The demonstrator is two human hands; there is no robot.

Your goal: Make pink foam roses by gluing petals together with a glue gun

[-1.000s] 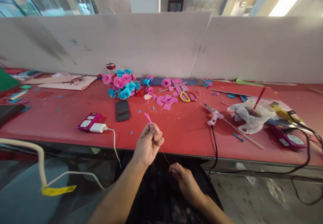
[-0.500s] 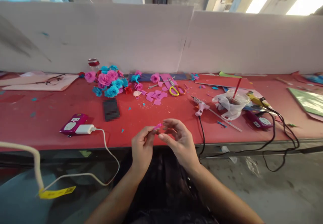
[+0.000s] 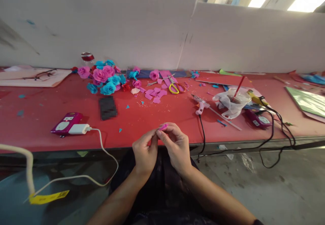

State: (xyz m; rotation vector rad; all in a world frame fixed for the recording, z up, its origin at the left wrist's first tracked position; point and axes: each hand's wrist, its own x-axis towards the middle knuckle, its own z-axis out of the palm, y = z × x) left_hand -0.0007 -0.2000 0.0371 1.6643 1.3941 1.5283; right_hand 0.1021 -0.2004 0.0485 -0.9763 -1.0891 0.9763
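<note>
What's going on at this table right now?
A person is working at a red table with both hands brought together in front of them. The left hand pinches a small pink piece, and the right hand is at it too, though its exact grip is partly hidden. Beyond lie loose pink petals and a bunch of pink, blue and red flowers. A glue gun rests off to the right.

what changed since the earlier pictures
The right hand let go of the thin stem's lower end, rose beside the left hand and now pinches the pink paper piece. The left hand kept its hold; glue gun, scissors and paper roses stayed put.
</note>
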